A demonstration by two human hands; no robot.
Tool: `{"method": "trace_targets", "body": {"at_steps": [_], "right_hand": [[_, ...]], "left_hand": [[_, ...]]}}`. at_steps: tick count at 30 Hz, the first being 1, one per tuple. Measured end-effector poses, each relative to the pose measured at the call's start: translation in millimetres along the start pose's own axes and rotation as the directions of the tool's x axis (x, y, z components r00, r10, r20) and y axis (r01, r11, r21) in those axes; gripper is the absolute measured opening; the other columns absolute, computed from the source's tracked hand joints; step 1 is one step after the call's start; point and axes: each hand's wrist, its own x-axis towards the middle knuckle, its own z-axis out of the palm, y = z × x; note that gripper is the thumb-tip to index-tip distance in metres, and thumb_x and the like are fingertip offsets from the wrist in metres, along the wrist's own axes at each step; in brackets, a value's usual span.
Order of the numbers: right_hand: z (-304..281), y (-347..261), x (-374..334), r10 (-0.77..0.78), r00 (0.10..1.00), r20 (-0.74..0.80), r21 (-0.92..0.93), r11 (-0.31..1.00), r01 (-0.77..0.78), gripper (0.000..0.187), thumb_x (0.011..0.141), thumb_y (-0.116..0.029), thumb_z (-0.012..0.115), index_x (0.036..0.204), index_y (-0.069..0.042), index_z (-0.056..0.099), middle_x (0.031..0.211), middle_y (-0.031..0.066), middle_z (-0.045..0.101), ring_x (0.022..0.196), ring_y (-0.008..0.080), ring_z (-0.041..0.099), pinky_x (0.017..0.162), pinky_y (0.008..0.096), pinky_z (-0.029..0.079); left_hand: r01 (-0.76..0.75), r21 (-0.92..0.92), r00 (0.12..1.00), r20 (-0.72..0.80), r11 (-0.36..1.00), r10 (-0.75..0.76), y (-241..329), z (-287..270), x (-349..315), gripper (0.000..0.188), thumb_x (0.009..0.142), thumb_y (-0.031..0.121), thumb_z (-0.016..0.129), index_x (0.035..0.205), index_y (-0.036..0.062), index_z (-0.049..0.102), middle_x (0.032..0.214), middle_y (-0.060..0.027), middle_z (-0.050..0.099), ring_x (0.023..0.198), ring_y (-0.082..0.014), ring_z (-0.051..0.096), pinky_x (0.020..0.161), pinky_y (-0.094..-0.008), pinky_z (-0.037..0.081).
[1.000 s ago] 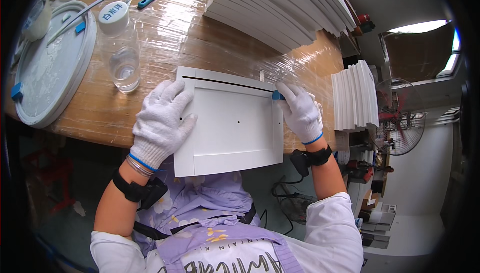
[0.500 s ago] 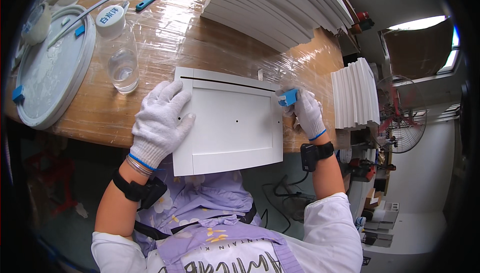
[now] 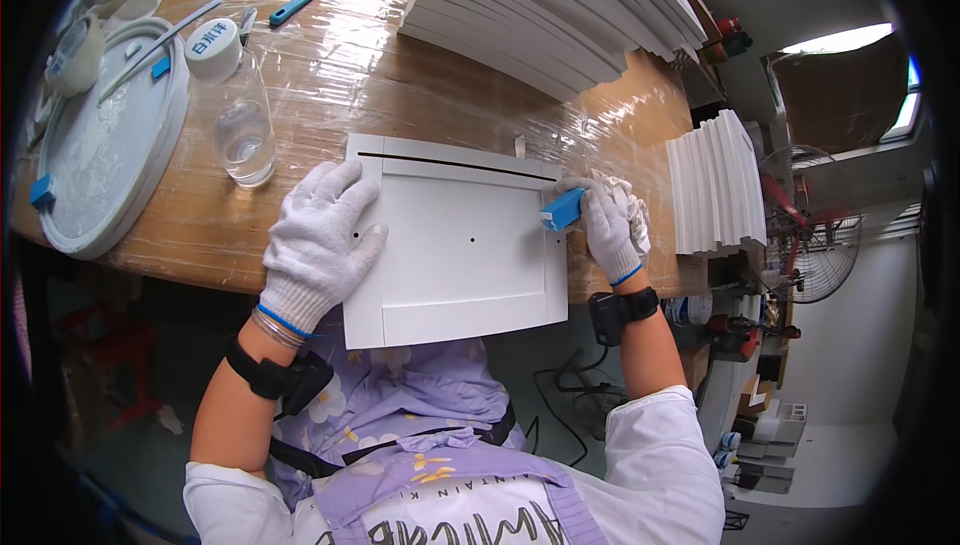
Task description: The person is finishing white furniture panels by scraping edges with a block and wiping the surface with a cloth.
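Observation:
A white framed panel point(image 3: 462, 245), perhaps a small cabinet door or drawer front, lies at the table's near edge with a dark slot along its far side and small holes in it. My left hand point(image 3: 318, 235), in a white knit glove, rests flat across its left edge, thumb apart from the fingers. At the panel's right side my gloved right hand point(image 3: 608, 230) is closed on a small blue block point(image 3: 563, 210), held over the right frame strip. Whether the block touches the surface I cannot tell. A crumpled white cloth point(image 3: 637, 213) lies beside that hand.
To the left stand a clear water bottle point(image 3: 243, 135) and a grey round lid point(image 3: 75, 230) bearing blue pieces and a stick. A blue-handled knife point(image 3: 293, 7) lies farther back. White panels are stacked at the back point(image 3: 530, 20) and right point(image 3: 715, 185). A fan point(image 3: 825, 255) stands beyond.
My right hand has brought the blue block leftward, from the panel's right edge to over its right frame strip. My left hand has stayed in place on the panel.

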Motion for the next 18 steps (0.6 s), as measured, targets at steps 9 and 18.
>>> {"method": "trace_targets", "body": {"at_steps": [9,18], "right_hand": [[-5.1,6.7,-5.8,0.066,0.998,-0.016,0.146,0.987,-0.063,0.042,0.102,-0.038,0.041,0.114,-0.001,0.058,0.102,0.0096,0.065,0.086,0.0162,0.064,0.071,0.0275,0.053],[34.0,-32.5,-39.5,0.302,0.951,0.070,0.895,0.401,-0.194,0.056,0.098,-0.052,0.042,0.109,0.000,0.059,0.067,0.0025,0.054,0.055,0.0133,0.043,0.051,0.0249,0.035]], "left_hand": [[-0.004,-0.012,1.000,-0.002,1.000,0.004,2.0,-1.4,2.3,0.041,0.073,0.017,0.074,0.111,0.0043,0.065,0.125,-0.0172,0.058,0.120,-0.0366,0.052,0.103,-0.0429,0.042],[-0.150,-0.075,0.980,-0.139,0.986,0.139,-2.6,-3.5,-11.2,0.033,0.074,0.015,0.075,0.105,0.0055,0.067,0.112,-0.0167,0.063,0.107,-0.0341,0.060,0.093,-0.0410,0.049]]}}
